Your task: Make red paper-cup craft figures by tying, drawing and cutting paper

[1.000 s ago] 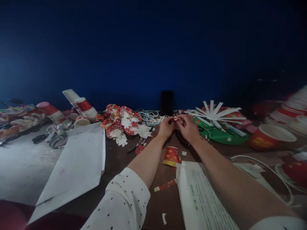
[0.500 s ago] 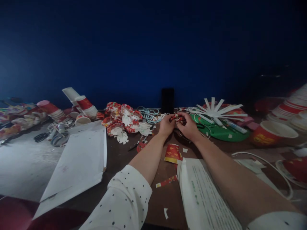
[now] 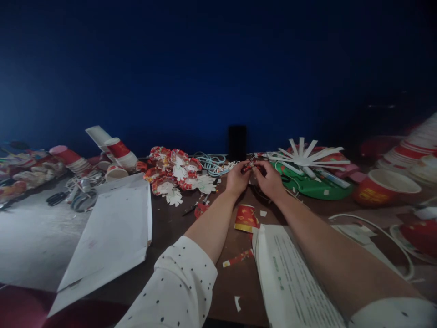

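Both hands meet at the far middle of the table, fingertips closed around a small red and white paper piece [image 3: 251, 166]. My left hand [image 3: 238, 176] pinches it from the left, and my right hand [image 3: 269, 180] from the right. Fingers cover most of the piece, so its full shape is hidden. Nearer to me lies a cut piece of red and gold paper cup [image 3: 246, 217], with a red paper strip [image 3: 238, 258] below it. Left of my hands sits a pile of red and white paper cutouts [image 3: 177, 171].
A green plate [image 3: 327, 190] bears a cup cut into white strips [image 3: 303, 157]. Red paper cups [image 3: 385, 189] stand at right, stacked cups [image 3: 121, 154] at left. White board [image 3: 109, 228] and printed paper [image 3: 290, 269] lie in front. A black phone-like slab [image 3: 237, 142] leans at the back.
My fingers have shifted slightly around the small paper piece, and the right fingertips sit a little closer to the left ones. The view has moved very slightly; other things lie as before.
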